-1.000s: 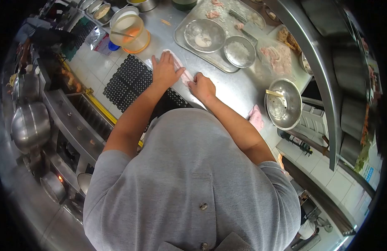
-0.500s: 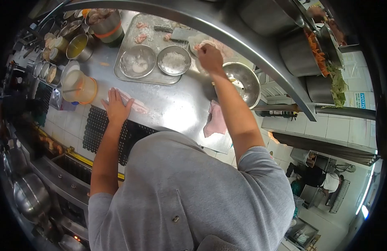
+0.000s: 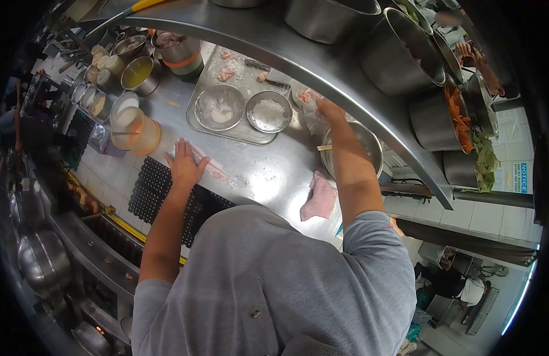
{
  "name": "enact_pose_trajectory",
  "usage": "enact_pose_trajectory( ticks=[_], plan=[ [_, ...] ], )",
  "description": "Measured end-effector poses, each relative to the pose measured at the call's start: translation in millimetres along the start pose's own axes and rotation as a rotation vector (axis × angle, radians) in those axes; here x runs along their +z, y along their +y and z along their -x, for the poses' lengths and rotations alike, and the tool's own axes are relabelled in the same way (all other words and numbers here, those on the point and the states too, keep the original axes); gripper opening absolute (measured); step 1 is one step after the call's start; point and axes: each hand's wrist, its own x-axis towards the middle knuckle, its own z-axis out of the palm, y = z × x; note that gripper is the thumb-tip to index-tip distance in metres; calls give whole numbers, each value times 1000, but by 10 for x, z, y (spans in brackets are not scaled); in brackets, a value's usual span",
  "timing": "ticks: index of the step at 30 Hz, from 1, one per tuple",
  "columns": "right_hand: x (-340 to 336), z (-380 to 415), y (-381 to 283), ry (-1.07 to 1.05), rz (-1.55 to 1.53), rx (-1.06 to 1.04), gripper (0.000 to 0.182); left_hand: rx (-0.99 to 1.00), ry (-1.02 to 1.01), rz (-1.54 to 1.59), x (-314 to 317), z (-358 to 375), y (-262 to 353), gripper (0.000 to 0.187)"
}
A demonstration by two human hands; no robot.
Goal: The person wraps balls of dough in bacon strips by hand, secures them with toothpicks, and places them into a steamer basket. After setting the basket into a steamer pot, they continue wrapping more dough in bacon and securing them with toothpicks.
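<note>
My left hand lies flat, fingers spread, on a long pale strip at the steel table's front edge. Out at the far right, my right hand is partly behind the shelf edge, touching a plastic bag with pinkish pieces; its fingers are mostly hidden. Left of it, a tray holds a bowl with white powder, a bowl of white flakes and small pink pieces. Beneath my right forearm is a metal bowl with wooden sticks. A pink cloth lies nearer me.
A cloudy plastic tub and a bowl of yellow liquid stand at left. A steel shelf with large pots arches overhead. Another person is at far right. A black mat lies beyond the table's front edge.
The view has shifted, so the table contents appear further right and lower. My right hand has moved outward, further behind the shelf edge. My left hand stays flat on the strip.
</note>
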Motion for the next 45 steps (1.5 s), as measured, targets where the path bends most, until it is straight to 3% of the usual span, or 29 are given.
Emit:
enact_pose_trajectory(
  ticks=[8,11,13,14,16,17,18,20,23,25,26,31,32,33,35,36,37,39,41,42,43,45],
  plan=[
    [-399,-254,713,-110,-733,-68,49,-8,-10,8,-19,-25,55,103],
    [-534,-251,785,-139,-1017,-97,46,-19,63,149,-156,-24,129,96],
    [-587,-343,770,-172,-1207,-127,44,80,254,215,-270,46,279,81],
    [-633,-362,830,-196,-1303,-144,43,68,250,215,-337,44,341,81],
    [-665,-404,847,-257,-1495,-179,41,270,267,584,-501,-57,481,69],
    [-643,-356,728,-297,-1591,-195,41,306,248,685,-622,-62,592,66],
    [-1246,-70,242,-490,-1633,-181,27,339,228,784,-743,-67,717,63],
    [-1440,97,-201,-620,-1485,-238,22,384,55,962,-916,-119,899,69],
    [-1840,564,-833,-790,-1359,-270,18,453,13,1147,-906,-120,1154,70],
    [-1834,884,-1112,-832,-1443,-214,15,497,-266,1581,-862,-78,1234,62],
    [-1753,934,-1176,-887,-1447,-218,15,492,-424,1589,-857,-49,1188,44],
    [-1079,1268,-1230,-894,-1373,-137,20,236,-403,1382,-826,275,935,28],
    [-921,1393,-1197,-840,-1232,-228,23,145,-385,1281,-820,325,865,26],
    [-729,1517,-1168,-786,-1088,-319,26,134,-386,1280,-779,338,799,26],
    [-407,1743,-1156,-761,-1078,-325,23,148,-351,1081,-671,308,692,25],
    [-362,1887,-1146,-630,-943,-324,25,138,-347,1084,-631,298,664,25],
    [-366,2016,-1150,-496,-808,-322,29,219,-235,931,-614,281,660,27],
    [-399,2192,-1216,-479,-768,-335,31,294,-120,771,-623,281,694,29],
    [-483,2332,-1340,-724,-905,-224,34,418,-48,539,-677,357,803,27],
    [-534,2369,-1448,-994,-1191,45,39,440,-85,450,-719,390,866,26],
    [-580,2369,-1533,-985,-1197,48,39,449,-84,445,-723,414,942,26],
    [-610,2332,-1671,-1368,-1589,590,39,506,-202,270,-688,484,1066,26]
  ],
)
